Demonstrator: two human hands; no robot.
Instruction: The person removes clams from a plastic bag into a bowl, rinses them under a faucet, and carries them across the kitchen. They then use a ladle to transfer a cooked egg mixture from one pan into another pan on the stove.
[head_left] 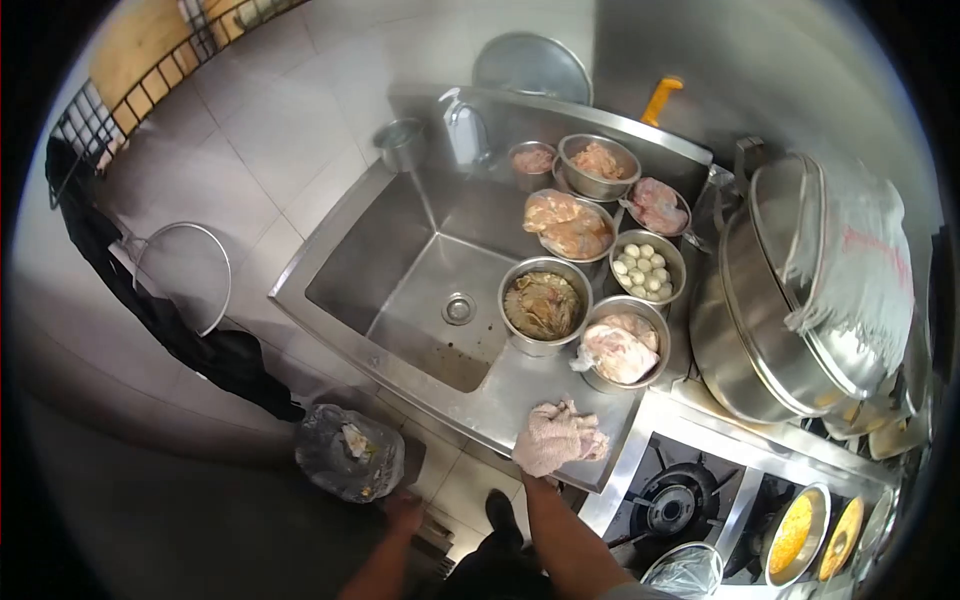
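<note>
A pale, bumpy-skinned piece of raw chicken (558, 437) is at the front right corner of the steel sink counter. My right hand (534, 478) grips it from below at its near end; the chicken hides most of the fingers. Lower and to the left, my left hand (405, 508) hangs beside the lined trash bin (320, 470), blurred, with its fingers not readable. Just behind the chicken stands a steel bowl of bagged raw meat (622, 348). Left of that bowl is a pot with brown food (541, 306).
A steel sink basin (400, 260) lies left of the bowls. More bowls hold raw meat (575, 228) and peeled eggs (643, 270). A gas burner (670, 508), a pan of yellow food (795, 535) and a large steel pot (740, 320) are at right.
</note>
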